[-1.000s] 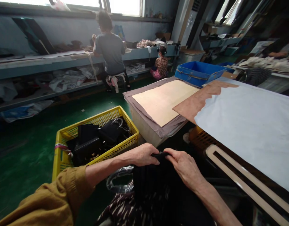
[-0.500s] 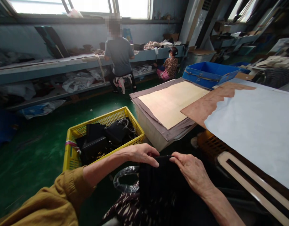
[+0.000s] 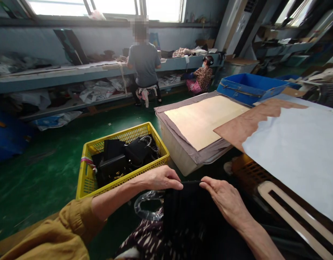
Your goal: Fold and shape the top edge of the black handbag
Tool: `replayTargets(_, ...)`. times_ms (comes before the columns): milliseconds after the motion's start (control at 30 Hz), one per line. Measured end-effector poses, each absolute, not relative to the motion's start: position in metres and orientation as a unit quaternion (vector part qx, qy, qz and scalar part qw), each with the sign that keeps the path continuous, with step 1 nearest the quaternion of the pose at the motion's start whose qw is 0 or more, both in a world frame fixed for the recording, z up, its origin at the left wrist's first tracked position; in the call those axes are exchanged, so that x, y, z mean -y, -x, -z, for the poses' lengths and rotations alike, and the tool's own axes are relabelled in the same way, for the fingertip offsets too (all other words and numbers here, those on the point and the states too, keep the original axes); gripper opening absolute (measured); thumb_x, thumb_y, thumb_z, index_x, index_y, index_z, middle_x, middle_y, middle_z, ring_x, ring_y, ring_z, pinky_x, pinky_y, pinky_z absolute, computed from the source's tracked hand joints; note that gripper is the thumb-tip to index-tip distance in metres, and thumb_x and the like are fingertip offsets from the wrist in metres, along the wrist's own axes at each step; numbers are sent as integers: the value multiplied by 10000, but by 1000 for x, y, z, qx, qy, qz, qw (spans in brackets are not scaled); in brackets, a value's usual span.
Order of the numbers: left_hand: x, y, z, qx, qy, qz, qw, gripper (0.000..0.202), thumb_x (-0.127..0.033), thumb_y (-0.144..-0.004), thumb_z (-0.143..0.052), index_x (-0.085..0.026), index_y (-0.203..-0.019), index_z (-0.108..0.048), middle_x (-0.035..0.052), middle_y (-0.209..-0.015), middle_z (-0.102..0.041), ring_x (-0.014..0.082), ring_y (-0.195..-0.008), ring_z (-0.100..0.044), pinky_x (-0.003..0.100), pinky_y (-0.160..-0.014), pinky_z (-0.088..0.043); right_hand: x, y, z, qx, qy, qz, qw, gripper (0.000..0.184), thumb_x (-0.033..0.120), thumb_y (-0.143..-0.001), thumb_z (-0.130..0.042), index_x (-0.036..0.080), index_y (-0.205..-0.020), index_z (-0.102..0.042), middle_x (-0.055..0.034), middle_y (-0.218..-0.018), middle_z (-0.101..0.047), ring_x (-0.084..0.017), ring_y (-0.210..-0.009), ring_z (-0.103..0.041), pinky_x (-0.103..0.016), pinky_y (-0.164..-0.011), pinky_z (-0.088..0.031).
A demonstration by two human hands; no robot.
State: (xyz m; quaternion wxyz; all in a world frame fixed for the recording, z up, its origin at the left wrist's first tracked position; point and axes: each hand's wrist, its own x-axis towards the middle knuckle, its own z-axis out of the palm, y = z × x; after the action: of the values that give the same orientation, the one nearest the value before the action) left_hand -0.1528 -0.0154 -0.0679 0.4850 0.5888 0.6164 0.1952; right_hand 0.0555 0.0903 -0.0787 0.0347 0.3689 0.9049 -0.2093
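A black handbag rests on my lap, over patterned trousers. Its round handle, wrapped in clear plastic, sticks out at the left side. My left hand pinches the left end of the bag's upper edge between thumb and fingers. At the right end of the same edge, my right hand is closed with its fingertips on the fabric. The edge between the two hands is stretched fairly straight. Dark material hides the lower part of the bag.
Ahead on the left, a yellow crate holds several black handbags. A bin with a cream sheet on top stands beyond. To the right are a table with white sheeting and a blue bin. Two people work at a long bench.
The whole view has shifted slightly to the right. My left fingers now lie closer together on the bag's edge, and the edge shows wider between my hands.
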Motion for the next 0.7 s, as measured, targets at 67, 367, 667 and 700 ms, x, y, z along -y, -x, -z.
replayTargets(67, 14, 150, 69, -612, -618, -197, 452, 276, -367, -768, -514, -141, -821, -664, 1, -818, -596, 103, -699, -517, 184, -620, -378, -89, -55, 78, -906, -369, 205, 34, 310, 400, -897, -330, 258, -719, -540, 21, -671, -639, -163, -687, -613, -243, -579, -346)
replayTargets(367, 15, 145, 81, -605, -637, -264, 398, 116, -149, -693, -510, -109, -644, -607, -12, -698, -512, 73, -634, -469, 179, -567, -341, -86, -49, 78, -915, -356, 185, 26, 307, 354, -899, -348, 227, -699, -543, -8, -663, -636, -183, -676, -607, -259, -569, -337)
replayTargets(667, 22, 121, 90, -620, -707, -218, 260, 274, -415, -804, -452, -192, -714, -585, 6, -729, -570, 117, -675, -509, 184, -623, -384, -54, -26, 64, -953, -285, 97, 43, 82, 338, -739, -623, 265, -763, -648, 31, -789, -692, -176, -757, -633, -259, -643, -418)
replayTargets(700, 21, 121, 102, -618, -713, -223, 244, 290, -469, -760, -501, -202, -695, -594, 5, -703, -578, 120, -643, -513, 182, -599, -391, -54, -23, 69, -953, -283, 97, 51, 100, 373, -727, -631, 279, -750, -653, 45, -770, -695, -165, -720, -636, -249, -623, -425)
